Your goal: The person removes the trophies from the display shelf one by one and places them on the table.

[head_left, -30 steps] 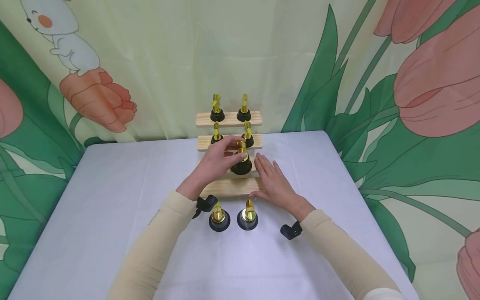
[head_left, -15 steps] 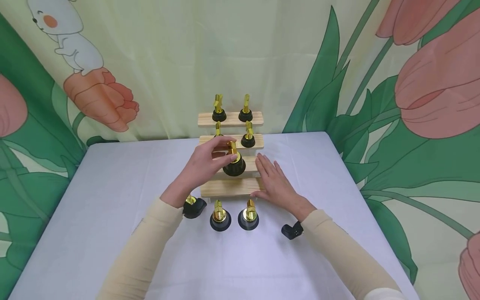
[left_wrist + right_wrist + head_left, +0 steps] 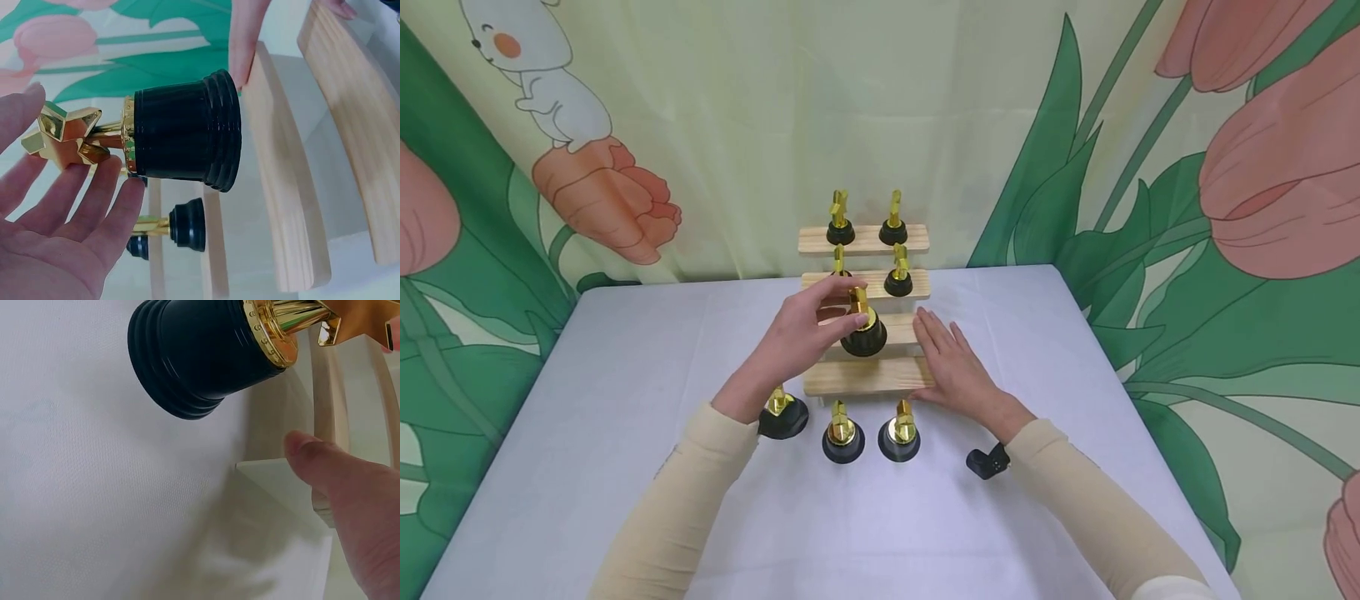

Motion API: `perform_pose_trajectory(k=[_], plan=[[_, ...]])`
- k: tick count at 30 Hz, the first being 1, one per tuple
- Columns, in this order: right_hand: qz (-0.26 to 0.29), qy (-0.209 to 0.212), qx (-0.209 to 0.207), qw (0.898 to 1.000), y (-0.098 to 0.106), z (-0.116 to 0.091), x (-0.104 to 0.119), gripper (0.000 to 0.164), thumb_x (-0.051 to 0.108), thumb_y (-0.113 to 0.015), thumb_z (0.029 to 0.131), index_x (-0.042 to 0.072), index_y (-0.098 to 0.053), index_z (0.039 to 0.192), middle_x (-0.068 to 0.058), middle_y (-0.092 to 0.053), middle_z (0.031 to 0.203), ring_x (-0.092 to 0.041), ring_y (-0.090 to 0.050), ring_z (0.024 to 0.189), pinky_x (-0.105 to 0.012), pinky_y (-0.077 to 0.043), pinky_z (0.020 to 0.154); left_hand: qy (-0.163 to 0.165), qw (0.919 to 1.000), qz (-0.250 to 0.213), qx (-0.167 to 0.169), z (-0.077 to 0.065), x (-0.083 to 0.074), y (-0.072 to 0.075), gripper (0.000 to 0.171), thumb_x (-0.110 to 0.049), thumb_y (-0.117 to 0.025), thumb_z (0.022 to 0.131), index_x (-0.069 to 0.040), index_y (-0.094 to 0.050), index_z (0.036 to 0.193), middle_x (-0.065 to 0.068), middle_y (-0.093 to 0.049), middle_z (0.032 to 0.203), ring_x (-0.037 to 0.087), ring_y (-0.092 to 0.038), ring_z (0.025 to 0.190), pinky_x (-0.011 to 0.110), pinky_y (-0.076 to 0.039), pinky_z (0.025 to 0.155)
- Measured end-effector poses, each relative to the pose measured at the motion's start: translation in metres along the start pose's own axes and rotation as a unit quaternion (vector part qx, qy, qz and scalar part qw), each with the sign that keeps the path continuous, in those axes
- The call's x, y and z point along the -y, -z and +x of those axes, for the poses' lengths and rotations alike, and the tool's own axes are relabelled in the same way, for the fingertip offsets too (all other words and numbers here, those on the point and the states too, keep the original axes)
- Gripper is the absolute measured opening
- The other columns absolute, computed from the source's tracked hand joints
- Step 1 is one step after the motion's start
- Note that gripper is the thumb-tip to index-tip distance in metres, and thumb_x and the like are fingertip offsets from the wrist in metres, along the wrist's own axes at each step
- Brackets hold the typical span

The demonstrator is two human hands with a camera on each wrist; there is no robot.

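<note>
My left hand (image 3: 801, 329) pinches a gold star trophy (image 3: 187, 134) by its star, thumb on one side and fingers on the other. The trophy's black base points down close over the third tier of a wooden display stand (image 3: 868, 379), with a narrow gap showing in the left wrist view. My right hand (image 3: 958, 375) lies along the stand's right end, fingers straight, thumb (image 3: 322, 462) at a board's edge. Similar trophies stand on the upper tiers, among them one at the top left (image 3: 840, 231) and one on the second tier (image 3: 898, 279).
On the white-clothed table (image 3: 1000, 533), in front of the stand, are a left trophy (image 3: 782, 417), a middle trophy (image 3: 842, 442) and a right trophy (image 3: 900, 437). A black wrist camera (image 3: 988, 461) sits below my right wrist. A printed curtain (image 3: 737, 167) hangs behind.
My left hand has carried the trophy leftward and slightly nearer along the third tier. The left front trophy has come into view beside my wrist. My right hand has stayed at the stand's end.
</note>
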State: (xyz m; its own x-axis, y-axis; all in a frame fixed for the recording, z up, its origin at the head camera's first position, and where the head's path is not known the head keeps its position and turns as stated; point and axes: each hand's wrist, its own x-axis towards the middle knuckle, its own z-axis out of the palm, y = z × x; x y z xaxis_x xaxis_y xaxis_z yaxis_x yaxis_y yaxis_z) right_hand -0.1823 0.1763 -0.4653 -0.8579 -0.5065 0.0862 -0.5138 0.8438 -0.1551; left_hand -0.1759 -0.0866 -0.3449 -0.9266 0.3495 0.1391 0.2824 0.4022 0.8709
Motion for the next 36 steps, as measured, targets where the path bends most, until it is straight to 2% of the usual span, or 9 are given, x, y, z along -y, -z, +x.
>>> perform_pose_trajectory(k=[9,19,24,31,36], plan=[[-0.002,0.014,-0.008,1.0,0.002,-0.003,-0.003,0.125,0.051,-0.085,0.073,0.0,-0.009,0.158,-0.017,-0.006,0.167,-0.032,-0.011,0.155,-0.054,-0.013,0.126,0.01,0.9997,0.012,-0.02,-0.01,-0.001,0.015,0.043,-0.02,-0.073,0.091,-0.017,-0.058,0.131,0.002,-0.064,0.125,0.021,-0.063,0.118,0.037,-0.053,0.103],[-0.009,0.019,-0.013,1.0,0.004,-0.003,-0.006,0.124,0.044,-0.088,0.071,-0.002,-0.012,0.157,-0.018,-0.008,0.166,-0.034,-0.014,0.154,-0.055,-0.014,0.125,-0.007,0.9982,0.013,-0.058,-0.027,0.005,0.04,0.044,-0.016,-0.072,0.091,-0.012,-0.058,0.132,0.007,-0.064,0.124,0.022,-0.061,0.121,0.034,-0.052,0.105],[0.001,0.02,-0.019,1.0,0.002,-0.002,-0.005,0.125,0.049,-0.087,0.071,-0.002,-0.012,0.157,-0.018,-0.008,0.166,-0.034,-0.013,0.154,-0.055,-0.015,0.125,0.007,0.9963,0.035,-0.078,-0.038,0.01,0.053,0.045,-0.018,-0.071,0.092,-0.013,-0.057,0.135,0.007,-0.064,0.127,0.022,-0.06,0.124,0.035,-0.051,0.105],[0.015,0.013,-0.011,1.0,0.001,-0.001,-0.002,0.113,0.058,-0.073,0.083,-0.001,-0.011,0.157,-0.018,-0.006,0.167,-0.033,-0.01,0.155,-0.056,-0.014,0.125,0.024,0.9924,0.065,-0.102,-0.051,0.015,0.065,0.046,-0.024,-0.07,0.093,-0.014,-0.056,0.135,0.006,-0.062,0.129,0.024,-0.058,0.126,0.04,-0.05,0.106],[0.012,0.007,0.0,1.0,0.001,-0.001,-0.002,0.113,0.059,-0.07,0.084,-0.001,-0.01,0.158,-0.017,-0.005,0.167,-0.033,-0.009,0.155,-0.056,-0.013,0.125,0.044,0.99,0.078,-0.109,-0.061,0.019,0.071,0.048,-0.027,-0.07,0.093,-0.016,-0.055,0.137,0.006,-0.061,0.13,0.025,-0.057,0.127,0.04,-0.05,0.106]])
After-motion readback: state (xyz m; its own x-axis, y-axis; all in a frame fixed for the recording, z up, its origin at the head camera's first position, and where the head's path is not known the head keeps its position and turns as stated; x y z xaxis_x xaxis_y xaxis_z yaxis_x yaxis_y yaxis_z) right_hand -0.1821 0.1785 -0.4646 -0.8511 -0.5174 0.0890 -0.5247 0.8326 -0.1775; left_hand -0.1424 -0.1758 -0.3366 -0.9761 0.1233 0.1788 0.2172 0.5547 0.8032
